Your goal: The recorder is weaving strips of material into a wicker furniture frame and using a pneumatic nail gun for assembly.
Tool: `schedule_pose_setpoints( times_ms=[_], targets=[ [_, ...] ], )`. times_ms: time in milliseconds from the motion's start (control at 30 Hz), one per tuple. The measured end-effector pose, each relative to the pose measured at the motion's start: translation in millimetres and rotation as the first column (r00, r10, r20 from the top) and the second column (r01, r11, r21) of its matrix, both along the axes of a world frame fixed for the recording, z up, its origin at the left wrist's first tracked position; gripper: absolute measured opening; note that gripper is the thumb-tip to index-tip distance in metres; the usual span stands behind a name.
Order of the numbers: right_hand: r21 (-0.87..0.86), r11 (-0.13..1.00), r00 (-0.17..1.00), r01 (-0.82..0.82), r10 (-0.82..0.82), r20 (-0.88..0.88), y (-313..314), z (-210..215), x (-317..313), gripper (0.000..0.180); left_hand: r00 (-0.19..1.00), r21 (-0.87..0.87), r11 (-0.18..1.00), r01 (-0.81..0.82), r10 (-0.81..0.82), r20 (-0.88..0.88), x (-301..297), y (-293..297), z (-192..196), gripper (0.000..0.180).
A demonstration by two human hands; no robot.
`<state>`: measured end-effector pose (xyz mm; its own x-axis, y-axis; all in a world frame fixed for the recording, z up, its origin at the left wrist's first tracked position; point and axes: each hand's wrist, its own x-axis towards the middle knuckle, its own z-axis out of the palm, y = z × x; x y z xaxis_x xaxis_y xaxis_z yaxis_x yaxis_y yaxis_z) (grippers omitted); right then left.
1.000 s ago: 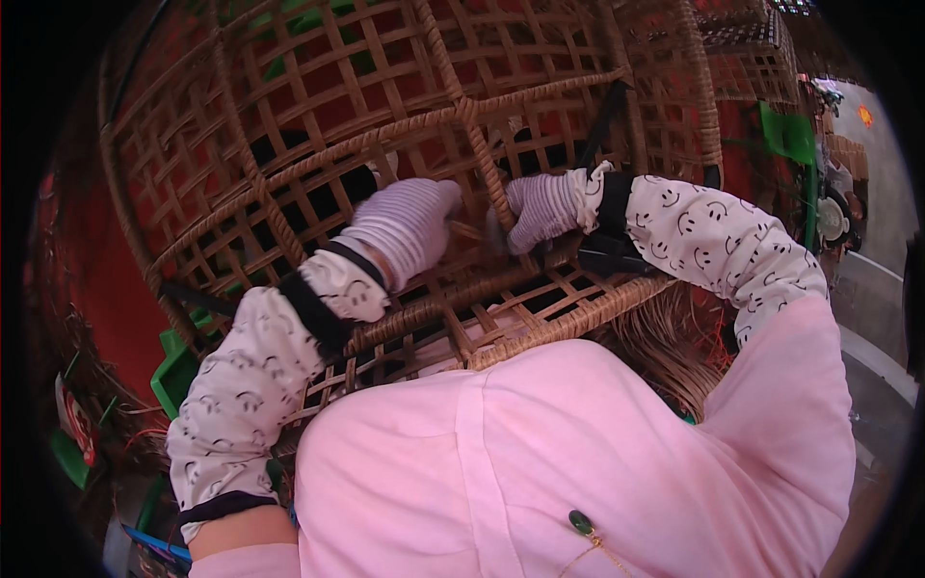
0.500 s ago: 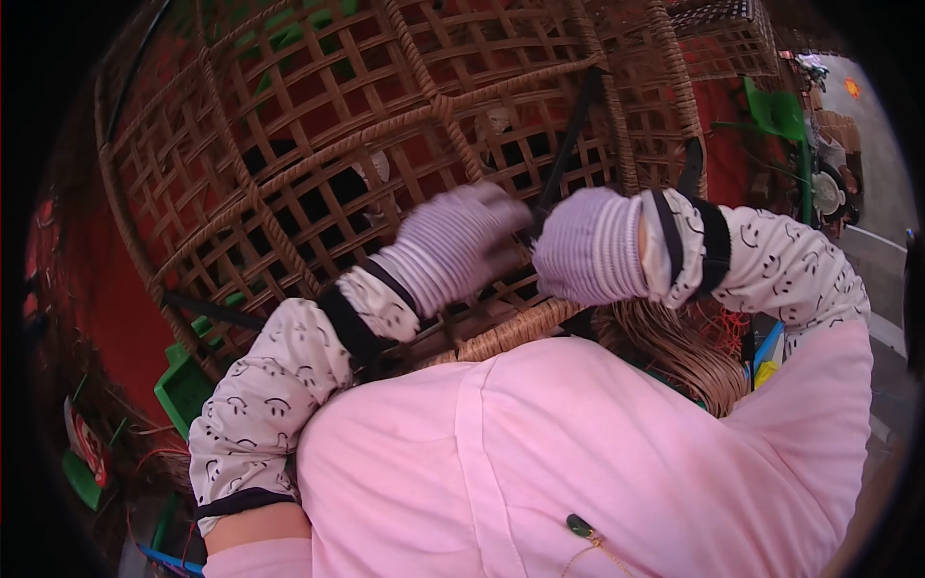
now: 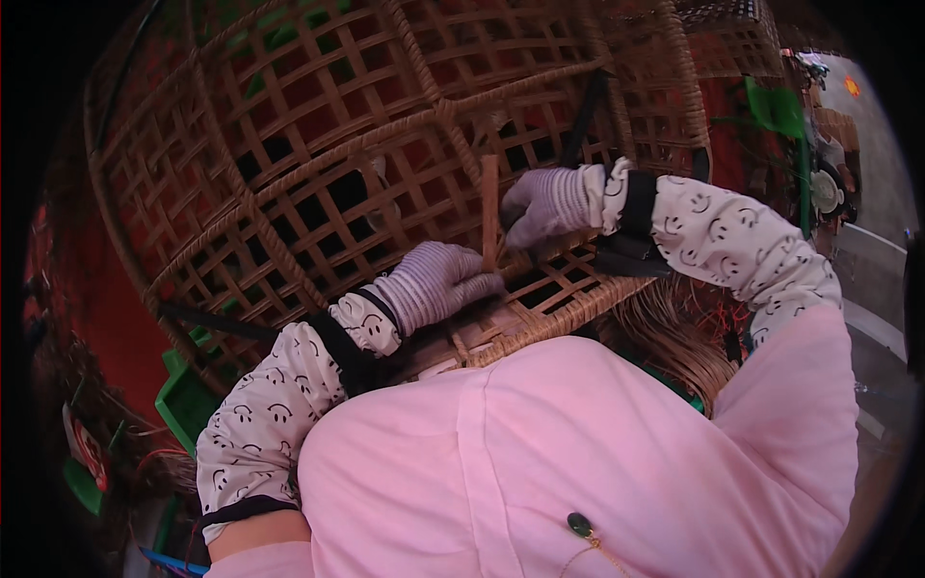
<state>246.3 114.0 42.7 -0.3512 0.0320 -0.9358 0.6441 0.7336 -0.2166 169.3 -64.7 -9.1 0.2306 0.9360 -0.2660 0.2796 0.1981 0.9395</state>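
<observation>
Wearing a pale purple striped glove, my left hand (image 3: 438, 282) rests low on the near edge of a large brown woven rattan frame (image 3: 318, 197). Its fingers close around the bottom end of a flat brown strip (image 3: 490, 207), which sticks up from the weave. Just right of the strip is my right hand (image 3: 556, 204), gloved alike. Its fingers are bent, with a dark gap between thumb and forefinger, and nothing shows in them. Below the hands runs the frame's wrapped near rim (image 3: 568, 306).
A bundle of loose brown strands (image 3: 674, 342) hangs right of the rim. Black straps (image 3: 584, 118) cross the weave. A green plastic chair (image 3: 774, 106) stands at the far right, and a green plastic piece (image 3: 183, 395) lies at the left beneath the frame.
My hands, close together before, have drawn apart: the left came down nearer my body, the right moved slightly up. The flat brown strip now shows upright between them.
</observation>
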Motion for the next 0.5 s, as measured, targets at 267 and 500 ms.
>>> schedule_pose_setpoints(
  times_ms=[267,500],
  targets=[
    [-0.215,0.919,0.935,0.332,-0.289,0.206,-3.3,-21.9,-0.7,0.035,1.000,0.052,0.999,-0.008,0.007,0.009,-2.4,-3.1,-8.3,0.029],
    [-0.108,0.994,0.964,0.023,0.006,0.267,-16.0,-42.1,-4.0,0.031,0.985,-0.052,0.990,0.130,-0.135,-0.110,-10.0,-7.4,6.4,0.025]
  ],
)
